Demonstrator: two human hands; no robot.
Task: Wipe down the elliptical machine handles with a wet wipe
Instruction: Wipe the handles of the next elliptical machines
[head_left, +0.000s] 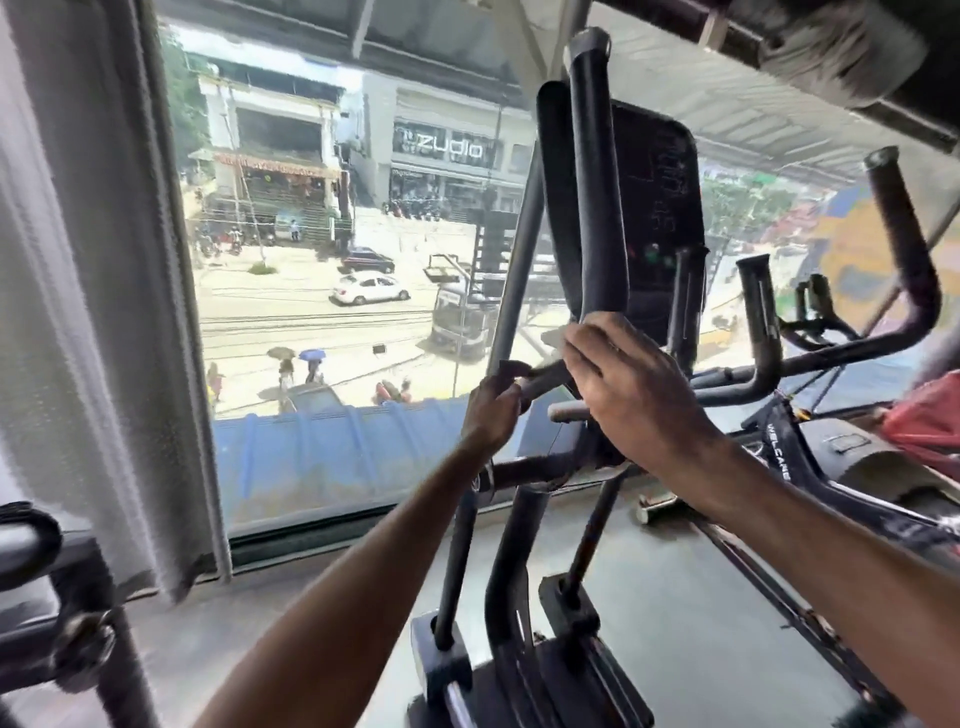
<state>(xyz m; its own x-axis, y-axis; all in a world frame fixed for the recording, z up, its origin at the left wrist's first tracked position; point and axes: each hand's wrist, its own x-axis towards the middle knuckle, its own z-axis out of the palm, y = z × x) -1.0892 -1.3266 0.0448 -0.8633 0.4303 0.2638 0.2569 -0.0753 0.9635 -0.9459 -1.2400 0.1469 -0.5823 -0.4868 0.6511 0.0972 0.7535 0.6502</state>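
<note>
The elliptical's tall black left handle (592, 182) rises in front of the console (660, 218). My left hand (493, 410) grips a short black handlebar (545, 379) low on the machine. My right hand (634, 389) wraps around the base of the tall handle, fingers curled over it. A pale edge that may be the wipe (558, 338) shows at my right fingertips; most of it is hidden. The right handle (909, 249) curves up at the far right.
A big window (337, 260) fills the view ahead, with a white curtain (88, 312) on the left. Another machine's black frame (62, 597) sits at the lower left. More equipment and a red cloth (930, 421) crowd the right side.
</note>
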